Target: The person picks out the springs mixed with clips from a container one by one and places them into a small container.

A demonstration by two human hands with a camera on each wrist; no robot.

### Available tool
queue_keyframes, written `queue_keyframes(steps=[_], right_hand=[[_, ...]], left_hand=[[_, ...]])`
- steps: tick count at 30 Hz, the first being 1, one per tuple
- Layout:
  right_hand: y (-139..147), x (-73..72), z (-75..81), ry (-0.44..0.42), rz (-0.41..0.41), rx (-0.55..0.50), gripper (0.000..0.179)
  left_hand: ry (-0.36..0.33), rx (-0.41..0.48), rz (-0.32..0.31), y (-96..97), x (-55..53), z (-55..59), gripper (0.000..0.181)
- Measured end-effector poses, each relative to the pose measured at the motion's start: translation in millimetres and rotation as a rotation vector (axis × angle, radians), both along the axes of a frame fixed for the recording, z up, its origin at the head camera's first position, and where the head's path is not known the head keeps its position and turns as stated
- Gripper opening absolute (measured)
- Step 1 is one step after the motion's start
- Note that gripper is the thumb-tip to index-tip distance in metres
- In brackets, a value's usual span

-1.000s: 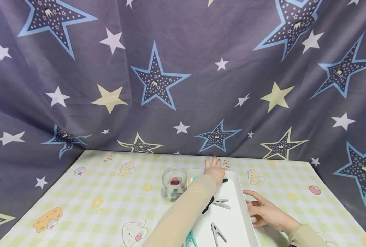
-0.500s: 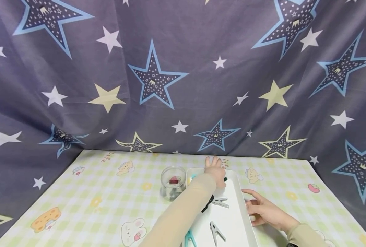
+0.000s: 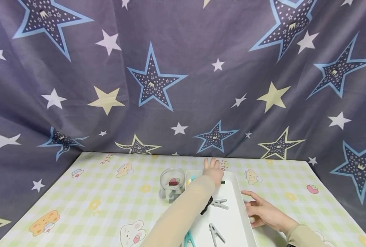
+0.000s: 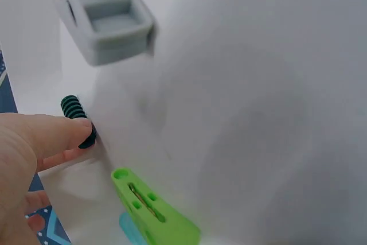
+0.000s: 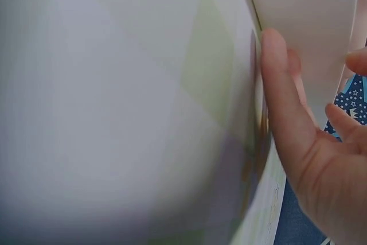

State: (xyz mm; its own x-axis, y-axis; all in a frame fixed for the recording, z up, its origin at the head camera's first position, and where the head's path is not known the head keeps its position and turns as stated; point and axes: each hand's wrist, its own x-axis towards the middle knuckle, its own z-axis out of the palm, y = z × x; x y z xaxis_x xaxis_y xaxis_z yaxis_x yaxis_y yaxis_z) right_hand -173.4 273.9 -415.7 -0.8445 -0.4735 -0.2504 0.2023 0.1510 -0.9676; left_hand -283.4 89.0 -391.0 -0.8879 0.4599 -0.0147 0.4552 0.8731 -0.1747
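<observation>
My left hand (image 3: 214, 174) reaches over the far end of a white tray (image 3: 236, 206). Its thumb and a finger pinch a dark green coiled spring (image 4: 73, 107), one end of which shows beside the hand in the head view. The other fingers stretch out past the tray's far edge. My right hand (image 3: 264, 212) rests against the tray's right side, its fingers loosely extended along the outer wall (image 5: 312, 21). Close to the left hand, a grey clothespin (image 4: 109, 24) and a green clothespin (image 4: 160, 213) show in the left wrist view.
Left of the tray stands a clear round jar (image 3: 165, 187) with a dark red spring (image 3: 173, 183) and grey springs inside. Another grey clothespin (image 3: 215, 233) and a turquoise clothespin (image 3: 189, 239) lie in the near part of the tray. A starry curtain (image 3: 195, 85) hangs behind the table.
The head view shifts slightly. Both hands keep nearly the same places; a little more of the dark spring shows beside the left hand than half a second ago.
</observation>
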Motion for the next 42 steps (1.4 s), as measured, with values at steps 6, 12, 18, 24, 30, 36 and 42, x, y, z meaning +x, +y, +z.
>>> queue_keyframes(steps=[6,12,18,24,30,36,42], right_hand=[[0,0.0,-0.1,0.002,-0.001,-0.001,0.076],[0,-0.1,-0.1,0.008,0.003,0.002,0.076],[0,0.4,1.2,0.001,0.003,0.011,0.078],[0,0.0,2.3,-0.003,0.009,0.013,0.078],[0,-0.3,2.1,-0.004,0.010,0.021,0.077],[0,-0.9,2.4,0.009,0.004,0.027,0.075],[-1,0.6,1.1,0.008,0.005,0.030,0.075]], left_hand=[[-0.020,0.052,-0.009,-7.9,5.0,6.7,0.022],[-0.026,0.094,-0.034,-11.4,6.6,11.8,0.019],[-0.043,0.188,-0.051,-11.5,-1.2,4.0,0.005],[-0.054,0.182,-0.058,-10.8,5.5,16.4,0.008],[-0.056,0.186,-0.079,-13.4,14.4,29.5,0.007],[-0.066,0.210,-0.097,-16.2,17.3,36.1,0.009],[-0.079,0.239,-0.116,-21.3,20.2,35.9,0.006]])
